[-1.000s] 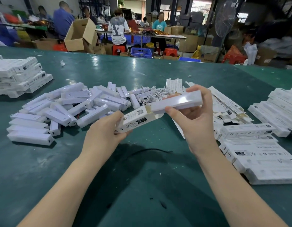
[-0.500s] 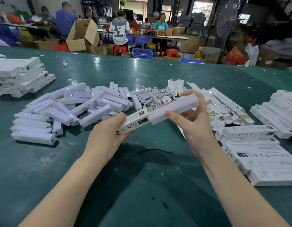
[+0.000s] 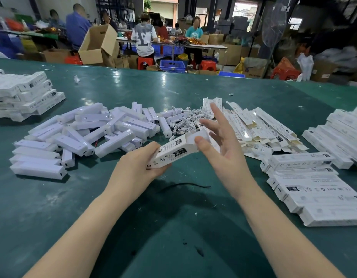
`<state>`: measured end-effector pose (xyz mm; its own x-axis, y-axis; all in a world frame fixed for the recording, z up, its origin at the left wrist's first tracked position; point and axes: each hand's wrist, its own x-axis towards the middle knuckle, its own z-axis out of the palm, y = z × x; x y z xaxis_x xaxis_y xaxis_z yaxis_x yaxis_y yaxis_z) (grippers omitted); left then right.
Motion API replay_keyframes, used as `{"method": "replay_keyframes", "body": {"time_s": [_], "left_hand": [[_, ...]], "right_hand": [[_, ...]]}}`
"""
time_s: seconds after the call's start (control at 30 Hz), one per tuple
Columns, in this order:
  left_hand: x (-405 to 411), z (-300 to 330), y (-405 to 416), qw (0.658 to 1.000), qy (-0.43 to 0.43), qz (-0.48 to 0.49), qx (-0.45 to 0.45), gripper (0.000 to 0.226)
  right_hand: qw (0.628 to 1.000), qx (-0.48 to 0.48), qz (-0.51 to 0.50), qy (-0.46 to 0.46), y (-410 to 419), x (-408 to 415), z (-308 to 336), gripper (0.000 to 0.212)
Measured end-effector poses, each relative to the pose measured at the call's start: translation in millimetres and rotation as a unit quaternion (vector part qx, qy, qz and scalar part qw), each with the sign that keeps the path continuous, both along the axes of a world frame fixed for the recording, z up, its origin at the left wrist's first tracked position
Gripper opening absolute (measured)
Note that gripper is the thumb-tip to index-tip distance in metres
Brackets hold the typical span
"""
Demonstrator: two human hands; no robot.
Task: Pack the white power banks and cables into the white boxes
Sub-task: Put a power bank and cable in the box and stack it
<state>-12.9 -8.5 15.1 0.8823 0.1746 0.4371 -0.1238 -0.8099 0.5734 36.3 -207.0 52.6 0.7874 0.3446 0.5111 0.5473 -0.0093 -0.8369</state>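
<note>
The left hand (image 3: 137, 167) grips a white box (image 3: 174, 151) at its near end, holding it above the desk (image 3: 173, 227). The right hand (image 3: 221, 145) is released, fingers spread, its thumb touching the box's far end. Just beyond the box lies a tangle of cables (image 3: 185, 121). Left of the left hand sits a heap of power banks (image 3: 83, 133), with a stack of boxes (image 3: 23, 95) farther left. Right of the right hand lie flat unfolded boxes (image 3: 263, 129), and nearer, rows of packed boxes (image 3: 317, 193).
</note>
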Motion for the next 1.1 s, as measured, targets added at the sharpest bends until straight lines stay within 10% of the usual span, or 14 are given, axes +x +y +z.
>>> {"method": "replay_keyframes", "body": {"time_s": [0.2,0.53,0.73,1.1], "left_hand": [[-2.9,2.0,-1.4,1.0,-0.013,0.001,-0.013,0.026],[-1.3,6.5,-1.7,0.981,-0.1,0.058,-0.155,0.026],[-5.5,20.2,-3.2,0.909,-0.233,0.05,-0.342,0.039],[-7.2,19.0,-3.8,0.899,-0.237,0.051,-0.365,0.024]], "right_hand": [[0.998,0.002,-0.035,-0.051,0.8,-1.1,0.8,0.015],[0.999,0.018,-0.024,0.027,2.2,10.0,-7.3,0.02],[0.969,-0.217,-0.082,0.088,8.3,39.4,-21.9,0.023],[0.879,-0.463,-0.076,-0.08,62.8,85.3,-25.9,0.052]]}}
